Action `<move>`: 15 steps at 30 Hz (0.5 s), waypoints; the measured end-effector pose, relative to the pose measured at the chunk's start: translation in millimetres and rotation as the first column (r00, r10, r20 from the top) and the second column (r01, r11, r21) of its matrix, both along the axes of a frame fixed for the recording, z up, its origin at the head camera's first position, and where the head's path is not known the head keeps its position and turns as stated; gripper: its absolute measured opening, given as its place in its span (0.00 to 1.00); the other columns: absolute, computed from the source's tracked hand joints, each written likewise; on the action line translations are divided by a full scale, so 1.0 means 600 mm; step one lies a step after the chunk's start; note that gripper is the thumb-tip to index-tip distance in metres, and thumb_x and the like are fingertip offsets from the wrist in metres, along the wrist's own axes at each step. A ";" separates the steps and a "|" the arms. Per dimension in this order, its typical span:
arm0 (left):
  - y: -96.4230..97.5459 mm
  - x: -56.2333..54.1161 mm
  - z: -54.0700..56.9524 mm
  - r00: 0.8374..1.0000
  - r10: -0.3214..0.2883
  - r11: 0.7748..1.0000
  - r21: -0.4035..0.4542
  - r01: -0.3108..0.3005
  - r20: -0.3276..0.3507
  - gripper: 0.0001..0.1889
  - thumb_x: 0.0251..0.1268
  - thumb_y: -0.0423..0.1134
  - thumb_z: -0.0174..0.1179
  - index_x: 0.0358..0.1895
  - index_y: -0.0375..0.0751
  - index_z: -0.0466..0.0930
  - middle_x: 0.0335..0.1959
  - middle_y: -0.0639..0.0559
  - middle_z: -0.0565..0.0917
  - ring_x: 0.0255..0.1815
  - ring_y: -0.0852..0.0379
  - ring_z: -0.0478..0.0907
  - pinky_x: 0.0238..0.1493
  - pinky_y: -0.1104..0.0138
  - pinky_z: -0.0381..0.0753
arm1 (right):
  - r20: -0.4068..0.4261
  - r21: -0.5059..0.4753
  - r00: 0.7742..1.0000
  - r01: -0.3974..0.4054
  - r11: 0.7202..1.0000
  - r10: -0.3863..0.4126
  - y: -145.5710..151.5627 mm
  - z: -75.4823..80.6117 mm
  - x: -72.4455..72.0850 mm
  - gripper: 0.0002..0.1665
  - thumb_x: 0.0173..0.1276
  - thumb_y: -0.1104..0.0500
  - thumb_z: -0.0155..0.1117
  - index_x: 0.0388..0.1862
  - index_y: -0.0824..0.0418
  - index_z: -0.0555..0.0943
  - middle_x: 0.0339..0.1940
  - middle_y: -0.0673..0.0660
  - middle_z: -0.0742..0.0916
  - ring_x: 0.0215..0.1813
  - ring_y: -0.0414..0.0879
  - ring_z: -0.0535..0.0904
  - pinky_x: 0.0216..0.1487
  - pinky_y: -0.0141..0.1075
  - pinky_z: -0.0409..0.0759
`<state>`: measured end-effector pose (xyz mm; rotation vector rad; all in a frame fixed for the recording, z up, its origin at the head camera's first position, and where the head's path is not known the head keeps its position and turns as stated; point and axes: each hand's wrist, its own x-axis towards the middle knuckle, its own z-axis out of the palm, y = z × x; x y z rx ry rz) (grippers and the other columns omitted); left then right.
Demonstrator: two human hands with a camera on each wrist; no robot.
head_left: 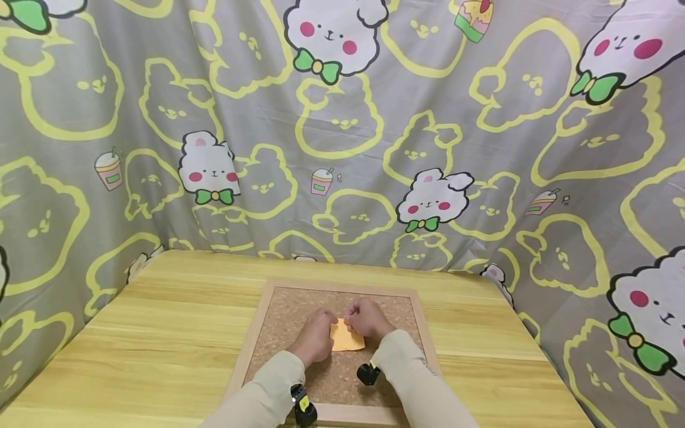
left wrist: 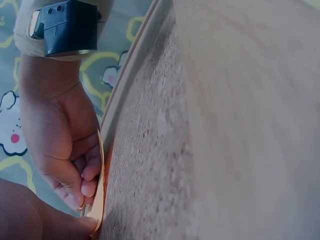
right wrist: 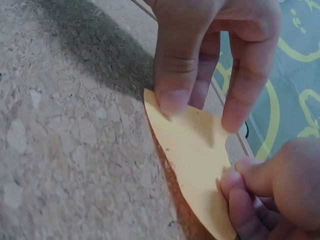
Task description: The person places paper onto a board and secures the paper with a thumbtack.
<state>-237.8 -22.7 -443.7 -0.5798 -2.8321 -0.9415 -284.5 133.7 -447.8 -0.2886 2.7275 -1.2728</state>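
Note:
An orange paper note (head_left: 348, 340) lies on a framed cork board (head_left: 342, 383); in the right wrist view its near edge curls slightly off the cork. My left hand (head_left: 317, 334) is at the note's left side, and its thumb (right wrist: 175, 102) presses on a corner of the paper. At the top edge my right hand (head_left: 369, 318) pinches a small thin pin (left wrist: 82, 212) between thumb and fingertips. The fingers hide most of the pin, so whether its point is in the paper cannot be seen.
The board's pale wooden frame (head_left: 251, 345) rests on a wood-grain table (head_left: 176, 333). A grey curtain with cartoon rabbits (head_left: 342, 202) hangs along the back and sides. Black wrist cameras (head_left: 368, 374) are strapped below both sleeves.

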 end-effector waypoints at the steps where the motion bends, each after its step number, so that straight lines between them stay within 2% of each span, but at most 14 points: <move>1: 0.001 0.004 0.009 1.000 0.002 1.000 0.002 -0.002 0.030 0.14 0.48 0.18 0.64 0.41 0.26 0.79 0.42 0.40 0.78 0.47 0.41 0.76 0.52 0.54 0.76 | 0.004 0.005 1.000 0.009 1.000 -0.009 -0.001 0.000 0.000 0.09 0.65 0.70 0.61 0.24 0.64 0.78 0.16 0.51 0.79 0.21 0.41 0.73 0.22 0.29 0.70; 4: 0.001 0.003 0.009 0.999 -0.004 1.000 -0.020 0.005 0.043 0.15 0.47 0.16 0.59 0.42 0.27 0.79 0.41 0.42 0.78 0.47 0.43 0.77 0.51 0.54 0.77 | 0.008 0.027 1.000 0.030 0.999 -0.030 -0.004 0.001 -0.001 0.10 0.65 0.70 0.61 0.24 0.63 0.78 0.16 0.51 0.79 0.21 0.41 0.73 0.21 0.29 0.69; 11: -0.002 -0.002 0.009 1.000 -0.024 0.998 -0.059 0.023 -0.004 0.16 0.47 0.15 0.57 0.42 0.26 0.80 0.39 0.41 0.79 0.45 0.42 0.77 0.50 0.55 0.77 | 0.035 0.055 0.996 0.077 0.996 -0.079 -0.012 0.005 0.000 0.09 0.65 0.69 0.62 0.24 0.63 0.78 0.16 0.52 0.79 0.21 0.43 0.73 0.21 0.30 0.69; 15: -0.001 -0.004 0.009 0.999 -0.018 0.997 -0.080 0.021 0.031 0.16 0.48 0.15 0.58 0.43 0.25 0.80 0.44 0.39 0.79 0.50 0.40 0.77 0.54 0.54 0.76 | 0.051 0.060 0.994 0.091 0.994 -0.094 -0.014 0.007 0.000 0.09 0.64 0.69 0.63 0.24 0.63 0.79 0.17 0.53 0.79 0.21 0.43 0.73 0.22 0.30 0.70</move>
